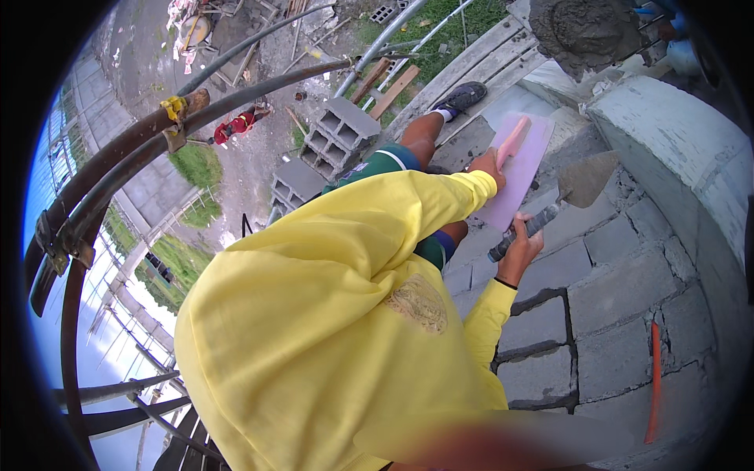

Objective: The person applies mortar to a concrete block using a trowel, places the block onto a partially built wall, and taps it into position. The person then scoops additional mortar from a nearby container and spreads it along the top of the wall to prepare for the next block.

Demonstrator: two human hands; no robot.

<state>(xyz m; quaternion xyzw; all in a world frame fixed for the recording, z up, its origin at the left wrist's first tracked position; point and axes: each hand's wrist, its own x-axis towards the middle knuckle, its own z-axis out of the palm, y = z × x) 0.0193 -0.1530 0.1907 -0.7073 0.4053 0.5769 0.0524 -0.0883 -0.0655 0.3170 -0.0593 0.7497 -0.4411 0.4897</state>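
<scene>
My left hand (488,167), in a yellow sleeve, is closed on the handle end of a pink plastic float (525,169), whose flat face is tilted over the block wall (620,286). Just below it my right hand (521,250) grips the dark, tape-wrapped handle of a trowel (587,180). Grey mortar coats the trowel's blade, which points up and right, beside the float's edge. Grey concrete blocks make up the wall, with dark gaps around some of them and smeared mortar around others.
A heap of wet mortar (585,31) lies at the top right, near a pale concrete ledge (667,141). Hollow blocks (338,137) are stacked at upper left of my knee. Metal scaffold pipes (149,141) cross the left side. Lower down is a person in red (236,125). An orange strip (653,385) stands against the blocks.
</scene>
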